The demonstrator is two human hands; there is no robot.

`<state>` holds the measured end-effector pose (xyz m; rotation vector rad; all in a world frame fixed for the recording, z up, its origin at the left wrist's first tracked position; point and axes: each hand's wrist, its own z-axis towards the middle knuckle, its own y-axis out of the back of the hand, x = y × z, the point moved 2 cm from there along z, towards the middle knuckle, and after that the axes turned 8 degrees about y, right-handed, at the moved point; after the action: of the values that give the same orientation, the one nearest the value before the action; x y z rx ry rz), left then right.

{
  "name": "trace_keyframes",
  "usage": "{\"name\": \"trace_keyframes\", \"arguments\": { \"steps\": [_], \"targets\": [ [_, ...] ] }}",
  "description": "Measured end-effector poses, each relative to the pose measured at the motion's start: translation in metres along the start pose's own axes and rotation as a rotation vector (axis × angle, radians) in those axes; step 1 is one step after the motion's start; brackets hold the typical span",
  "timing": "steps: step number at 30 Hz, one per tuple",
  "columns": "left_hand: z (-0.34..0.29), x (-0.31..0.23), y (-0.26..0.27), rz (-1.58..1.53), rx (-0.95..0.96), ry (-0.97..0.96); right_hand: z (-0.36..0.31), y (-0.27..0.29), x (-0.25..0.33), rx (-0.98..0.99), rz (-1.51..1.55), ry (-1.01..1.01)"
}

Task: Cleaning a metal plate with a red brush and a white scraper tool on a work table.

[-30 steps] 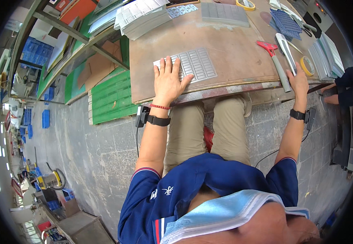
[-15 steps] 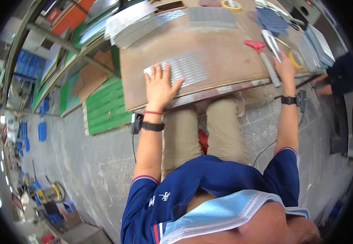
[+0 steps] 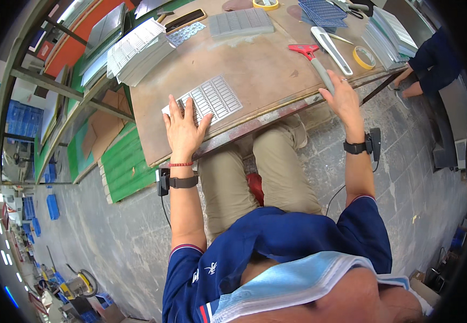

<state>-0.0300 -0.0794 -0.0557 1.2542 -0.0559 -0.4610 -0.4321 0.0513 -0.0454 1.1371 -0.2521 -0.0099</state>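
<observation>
Pale grey, the patterned sheet (image 3: 220, 97) lies near the front edge of the worktable (image 3: 266, 67), its left part under my left hand (image 3: 184, 134). That hand is palm down, fingers and thumb spread, pointing away from me, the forearm nearly straight behind it. My right hand (image 3: 344, 102) reaches forward and bends leftward, thumb and fingers about the handle end of the scraper (image 3: 319, 71); I cannot tell whether they grip it. The sheet's long axis slants up to the right, roughly along the table edge. The scraper's red head points away and to the left, its grey handle toward me.
</observation>
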Motion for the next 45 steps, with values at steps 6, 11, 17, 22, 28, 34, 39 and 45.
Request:
{"name": "trace_keyframes", "arguments": {
  "steps": [6, 11, 17, 22, 28, 34, 39, 45],
  "targets": [
    [0.012, -0.024, -0.01, 0.035, 0.081, -0.033, -0.009, -0.004, -0.022, -0.237, 0.224, 0.058],
    [0.0, 0.0, -0.003, 0.131, 0.108, -0.005, -0.028, 0.022, 0.07, -0.38, 0.504, 0.049],
    [-0.003, -0.005, -0.014, 0.131, 0.113, -0.036, -0.073, 0.01, 0.102, -0.228, 0.631, -0.198],
    [0.001, -0.002, -0.009, 0.129, 0.093, -0.031, -0.074, -0.012, 0.117, -0.111, 0.598, -0.114],
    [0.002, -0.001, -0.013, 0.141, 0.102, -0.049, -0.077, -0.057, 0.099, -0.007, 1.499, -0.471],
    [-0.001, 0.003, -0.008, 0.139, 0.093, -0.047, -0.086, -0.056, 0.116, 0.024, 1.955, -0.517],
    [-0.001, -0.001, -0.01, 0.138, 0.103, -0.039, -0.083, -0.073, 0.108, -0.012, 1.502, -0.489],
    [0.0, -0.008, -0.011, 0.124, 0.091, -0.054, -0.091, -0.067, 0.113, -0.115, 1.539, -0.439]
  ]
}}
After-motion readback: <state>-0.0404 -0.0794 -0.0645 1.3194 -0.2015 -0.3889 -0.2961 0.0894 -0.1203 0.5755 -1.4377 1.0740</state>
